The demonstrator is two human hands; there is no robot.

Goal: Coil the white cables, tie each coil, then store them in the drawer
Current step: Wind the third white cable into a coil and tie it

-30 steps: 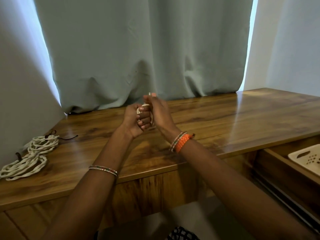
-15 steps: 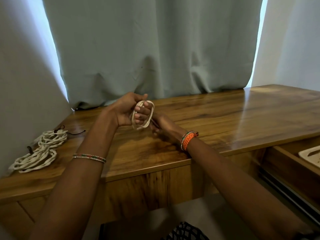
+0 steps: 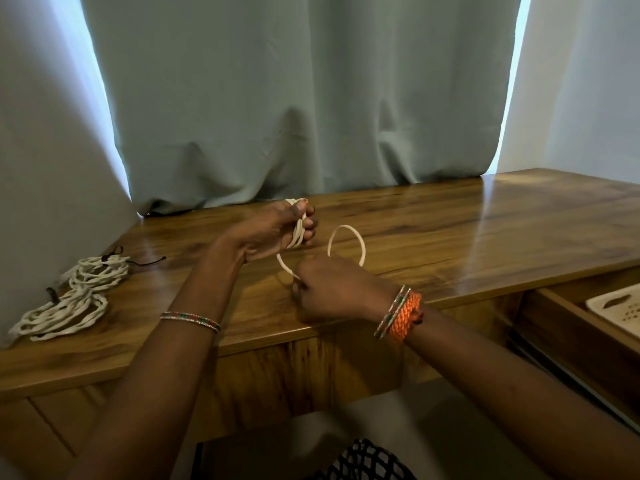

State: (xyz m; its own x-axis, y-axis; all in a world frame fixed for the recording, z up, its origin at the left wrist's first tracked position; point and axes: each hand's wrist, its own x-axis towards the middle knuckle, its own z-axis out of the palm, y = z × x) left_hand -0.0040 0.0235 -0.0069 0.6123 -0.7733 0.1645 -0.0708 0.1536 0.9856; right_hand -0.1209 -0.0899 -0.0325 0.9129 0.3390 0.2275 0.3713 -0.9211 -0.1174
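The left hand (image 3: pixel 273 230) is raised just above the wooden worktop (image 3: pixel 450 230), its fingers (image 3: pixel 309 223) curled tight round a small bundle of white cable (image 3: pixel 298 233). Most of that bundle is buried inside the fist, so the number of turns cannot be counted. From it 1 loose strand drops and curves toward the right hand (image 3: pixel 332 289), then rises beyond the knuckles as an open loop (image 3: pixel 346 242) standing over the worktop. The right hand is seen from the back; its fingers are bent and pinch the strand near the thumb side, though the exact contact is hidden by the hand itself and slightly blurred.

At the far left of the worktop lie 2 finished coils (image 3: pixel 74 296) of white cable, touching each other, each with a dark tie; the lower one is partly cut off by the frame edge. At the right edge the open drawer (image 3: pixel 571 327) shows only in part, with a corner of a pale perforated tray (image 3: pixel 616 310) inside it. A grey-green curtain (image 3: pixel 311 98) hangs behind, its hem resting on the worktop.
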